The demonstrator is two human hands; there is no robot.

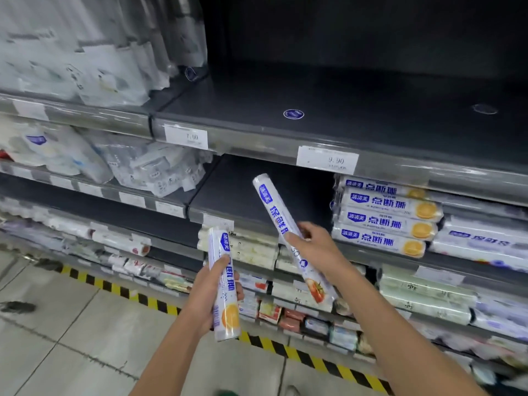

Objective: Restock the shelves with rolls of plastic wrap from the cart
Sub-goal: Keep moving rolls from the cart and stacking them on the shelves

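My left hand (213, 295) grips a white roll of plastic wrap with an orange picture (225, 304), held nearly upright in front of the lower shelves. My right hand (314, 244) grips a second white roll with a tomato picture (274, 212), tilted so its top end points up and left toward the dark bare stretch of the second shelf (257, 195). To the right on that shelf lies a stack of several rolls with orange pictures (385, 218). The cart is out of view.
The top shelf (343, 110) is dark with a round blue sticker (293, 114) on it. Price tags (327, 160) hang along the shelf edges. Bagged goods (85, 67) fill the left shelves. Yellow-black tape (143, 298) runs along the tiled floor.
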